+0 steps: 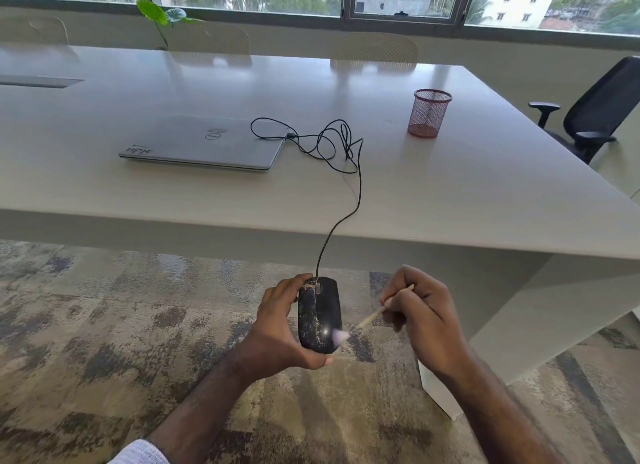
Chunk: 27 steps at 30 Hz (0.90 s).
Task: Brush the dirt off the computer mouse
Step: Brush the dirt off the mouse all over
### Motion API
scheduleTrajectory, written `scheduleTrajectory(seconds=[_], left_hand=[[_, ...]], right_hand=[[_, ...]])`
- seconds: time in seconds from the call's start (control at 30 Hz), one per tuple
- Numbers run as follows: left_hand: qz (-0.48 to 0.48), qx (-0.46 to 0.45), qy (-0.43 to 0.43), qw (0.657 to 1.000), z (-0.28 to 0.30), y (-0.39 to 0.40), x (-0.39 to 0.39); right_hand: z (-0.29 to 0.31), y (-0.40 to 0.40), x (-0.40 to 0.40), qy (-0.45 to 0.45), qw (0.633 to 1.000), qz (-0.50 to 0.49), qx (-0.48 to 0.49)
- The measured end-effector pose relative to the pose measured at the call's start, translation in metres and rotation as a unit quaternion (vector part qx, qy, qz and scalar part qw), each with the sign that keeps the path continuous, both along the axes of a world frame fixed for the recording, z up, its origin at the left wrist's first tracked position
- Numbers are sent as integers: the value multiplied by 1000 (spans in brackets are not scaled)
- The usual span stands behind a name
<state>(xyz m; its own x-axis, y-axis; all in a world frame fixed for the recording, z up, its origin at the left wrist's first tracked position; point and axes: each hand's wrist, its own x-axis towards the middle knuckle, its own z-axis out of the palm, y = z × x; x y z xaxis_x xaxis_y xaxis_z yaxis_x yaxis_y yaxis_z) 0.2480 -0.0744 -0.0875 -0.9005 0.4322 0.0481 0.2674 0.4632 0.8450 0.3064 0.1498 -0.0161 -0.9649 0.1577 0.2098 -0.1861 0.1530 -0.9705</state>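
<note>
The left hand (282,325) held the black computer mouse (319,314) in the air, in front of the near edge of the table (450,193) and above the patterned carpet (104,325). Its fingers curled round the far left side of the mouse and the thumb cupped the near end; most of the fingers were hidden behind the body. Pale, crackled dirt covered the left half and near part of the mouse's top, while the right half looked cleaner.

The right hand (420,316) pinched a thin wooden-handled brush (372,316) between curled fingers (the exact grip was blurred). The brush's whitish tip was smeared with motion at the mouse's near right edge, so I could not tell whether it was touching.

The black cable (358,200) ran from the mouse's far end up over the table edge, into a loose tangle beside a closed silver laptop (204,143). Its plug seemed to reach the laptop's right side, though that was too small to be sure. A red mesh pen cup (429,113) stood well to the right. A black office chair (595,113) was cut off by the right edge.
</note>
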Motion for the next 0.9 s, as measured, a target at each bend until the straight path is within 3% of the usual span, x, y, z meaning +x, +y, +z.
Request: scheduleTrajectory(seconds=[0.23, 0.57, 0.73, 0.9], left_hand=[[0, 2, -2, 1000, 1, 0, -1], [1, 3, 4, 1000, 3, 1, -2], [5, -1, 6, 1000, 3, 1, -3], [17, 1, 6, 1000, 2, 4, -3]], right_hand=[[3, 1, -4, 42, 998, -29, -34], [0, -3, 1, -3, 1000, 10, 3], [9, -5, 2, 28, 999, 18, -39], [6, -14, 4, 40, 999, -17, -12]])
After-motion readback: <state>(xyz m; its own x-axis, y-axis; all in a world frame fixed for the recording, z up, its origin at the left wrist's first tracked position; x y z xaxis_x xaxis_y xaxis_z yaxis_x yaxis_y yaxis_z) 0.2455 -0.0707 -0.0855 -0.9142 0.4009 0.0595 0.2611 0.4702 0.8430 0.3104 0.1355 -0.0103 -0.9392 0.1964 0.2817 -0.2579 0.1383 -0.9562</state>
